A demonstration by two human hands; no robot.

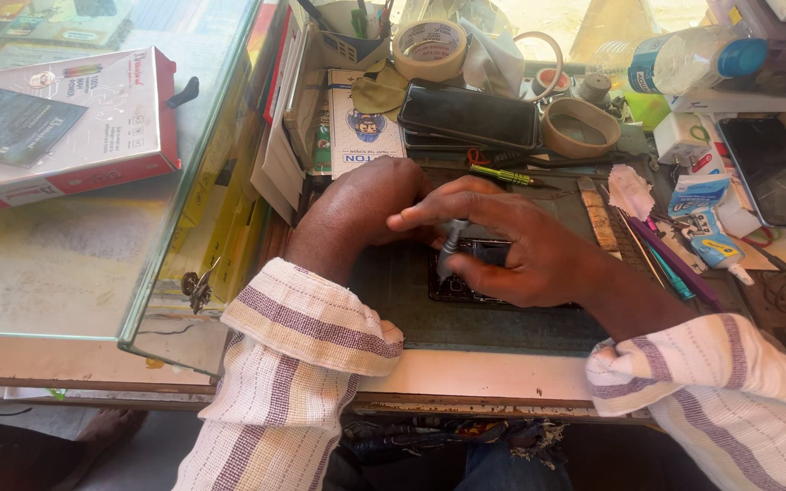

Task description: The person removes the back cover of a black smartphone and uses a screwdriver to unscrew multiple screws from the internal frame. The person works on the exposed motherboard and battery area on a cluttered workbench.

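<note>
An opened dark phone (466,284) lies on a dark green work mat (502,323) at the middle of the bench. My right hand (520,245) is curled over it, holding a small grey screwdriver (450,244) with its tip down on the phone. My left hand (361,211) rests beside it at the phone's upper left, fingers bent down and pressing on the phone's edge; the contact is mostly hidden by my right hand. Both wrists wear striped white and purple sleeves.
A glass display case (184,245) with a red and white box (75,118) stands on the left. Behind the mat lie two dark phones (470,116), a tape roll (429,47), a green screwdriver (502,175). To the right: a glue tube (711,238), tweezers, another phone (775,173), a plastic bottle (684,59).
</note>
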